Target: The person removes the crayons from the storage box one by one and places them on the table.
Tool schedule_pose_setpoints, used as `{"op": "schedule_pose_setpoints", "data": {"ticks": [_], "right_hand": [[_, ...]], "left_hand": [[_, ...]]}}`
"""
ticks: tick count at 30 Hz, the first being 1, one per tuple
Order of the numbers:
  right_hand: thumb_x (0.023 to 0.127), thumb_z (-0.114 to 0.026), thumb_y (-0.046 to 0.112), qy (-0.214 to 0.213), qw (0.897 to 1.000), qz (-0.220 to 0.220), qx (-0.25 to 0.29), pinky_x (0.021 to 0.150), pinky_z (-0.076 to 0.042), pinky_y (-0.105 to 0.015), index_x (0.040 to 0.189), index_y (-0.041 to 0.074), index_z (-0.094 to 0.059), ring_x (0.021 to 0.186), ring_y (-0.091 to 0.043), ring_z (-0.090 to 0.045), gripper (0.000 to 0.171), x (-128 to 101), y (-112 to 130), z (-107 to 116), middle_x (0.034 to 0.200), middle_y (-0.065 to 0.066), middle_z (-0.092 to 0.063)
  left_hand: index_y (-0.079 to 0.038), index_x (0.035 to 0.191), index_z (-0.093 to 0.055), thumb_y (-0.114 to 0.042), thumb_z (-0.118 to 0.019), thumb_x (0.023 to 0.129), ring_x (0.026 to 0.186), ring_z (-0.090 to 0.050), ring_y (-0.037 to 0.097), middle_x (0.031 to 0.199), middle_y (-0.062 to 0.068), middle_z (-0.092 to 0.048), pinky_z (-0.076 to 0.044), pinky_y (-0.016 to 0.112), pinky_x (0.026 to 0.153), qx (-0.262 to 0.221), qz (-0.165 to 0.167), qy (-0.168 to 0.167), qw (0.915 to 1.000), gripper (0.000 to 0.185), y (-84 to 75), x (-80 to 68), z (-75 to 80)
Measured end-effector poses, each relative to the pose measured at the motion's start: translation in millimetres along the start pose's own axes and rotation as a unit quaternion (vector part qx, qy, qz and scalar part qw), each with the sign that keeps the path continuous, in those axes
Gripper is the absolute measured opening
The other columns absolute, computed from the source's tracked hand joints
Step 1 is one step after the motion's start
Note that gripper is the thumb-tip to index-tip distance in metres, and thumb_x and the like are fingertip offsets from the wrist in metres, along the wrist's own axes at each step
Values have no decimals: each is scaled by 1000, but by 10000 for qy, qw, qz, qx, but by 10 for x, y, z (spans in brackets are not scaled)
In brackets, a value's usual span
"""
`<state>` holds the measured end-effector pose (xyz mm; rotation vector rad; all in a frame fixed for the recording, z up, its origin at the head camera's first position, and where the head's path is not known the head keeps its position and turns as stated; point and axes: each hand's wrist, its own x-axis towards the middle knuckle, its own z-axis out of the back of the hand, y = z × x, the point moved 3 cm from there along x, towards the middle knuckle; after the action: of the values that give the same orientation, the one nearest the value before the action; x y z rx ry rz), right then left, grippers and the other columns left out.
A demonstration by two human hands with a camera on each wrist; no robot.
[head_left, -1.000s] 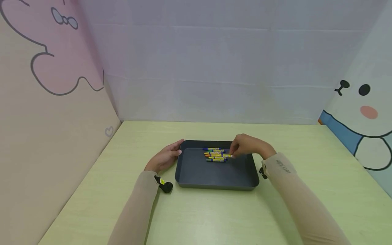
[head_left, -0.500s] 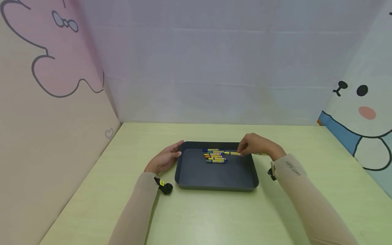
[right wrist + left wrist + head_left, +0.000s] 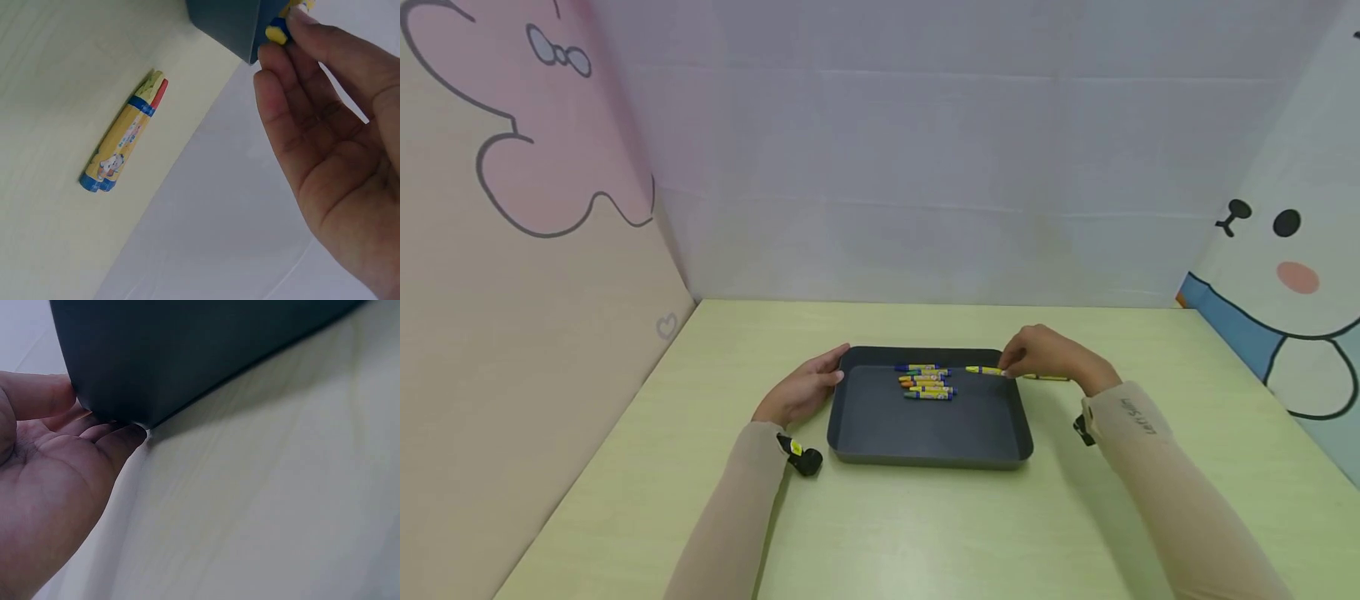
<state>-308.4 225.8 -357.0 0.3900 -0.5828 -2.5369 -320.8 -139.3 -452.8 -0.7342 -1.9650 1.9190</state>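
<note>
A dark grey tray (image 3: 925,429) sits on the pale green table, with several yellow-wrapped crayons (image 3: 927,382) lying in its far half. My right hand (image 3: 1045,354) hovers over the tray's far right corner and pinches one yellow crayon (image 3: 983,370) by its end; the right wrist view shows the fingertips (image 3: 294,25) on that crayon's blue-and-yellow end (image 3: 276,32). Two crayons (image 3: 123,142) lie side by side on the table just right of the tray (image 3: 228,22). My left hand (image 3: 801,387) rests with straight fingers (image 3: 115,434) against the tray's far left corner (image 3: 112,375).
Panel walls with cartoon drawings close in the table (image 3: 895,533) on the left, back and right. Bare tabletop lies in front of the tray and to both sides. The near half of the tray holds nothing.
My right hand has lifted one crayon out of the row and carried it right, to the tray's far right corner. The left hand and the tray have stayed put.
</note>
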Motion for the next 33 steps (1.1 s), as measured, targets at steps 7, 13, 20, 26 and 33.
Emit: {"op": "schedule_pose_setpoints", "data": {"ticks": [7, 13, 20, 26, 33], "right_hand": [[86, -69, 6, -159, 9998, 68, -92, 74, -56, -35, 97, 3, -75, 82, -18, -68, 13, -50, -87, 11, 93, -8, -73], [86, -68, 5, -383, 9992, -24, -122, 74, -56, -36, 99, 1, -74, 84, -21, -68, 15, -118, -161, 12, 96, -12, -73], [86, -69, 7, -555, 9980, -30, -286, 74, -55, -38, 97, 1, -75, 86, -25, -67, 13, -176, -245, 36, 97, -13, -72], [87, -67, 6, -606, 9979, -175, -172, 76, -55, -41, 99, 0, -74, 90, -29, -67, 15, -229, -374, 35, 99, -15, -72], [86, -68, 6, -1002, 9949, -84, -43, 69, -54, -36, 97, 0, -73, 83, -23, -66, 14, -318, -523, 14, 95, -13, -71]], "left_hand": [[-10, 156, -4, 1, -34, 102, 149, 13, 25, 162, 7, 12, 1, 45, 121, -20, -10, 34, 10000, 63, 0, 13, 15], [-10, 156, -3, 1, -34, 102, 149, 13, 25, 162, 7, 12, 1, 45, 121, -44, -31, 56, 10000, 63, -6, 11, 8], [-11, 156, -4, 1, -34, 102, 149, 14, 25, 162, 7, 12, 1, 45, 121, -54, -24, 53, 10000, 63, -4, 5, 9], [-11, 156, -4, 1, -34, 102, 148, 15, 25, 162, 7, 13, 2, 45, 121, -42, -19, 62, 10000, 63, -9, -2, 4], [-11, 156, -4, 0, -34, 102, 148, 14, 25, 162, 7, 12, 1, 45, 121, -39, -26, 78, 10000, 62, -5, 3, 2]]}}
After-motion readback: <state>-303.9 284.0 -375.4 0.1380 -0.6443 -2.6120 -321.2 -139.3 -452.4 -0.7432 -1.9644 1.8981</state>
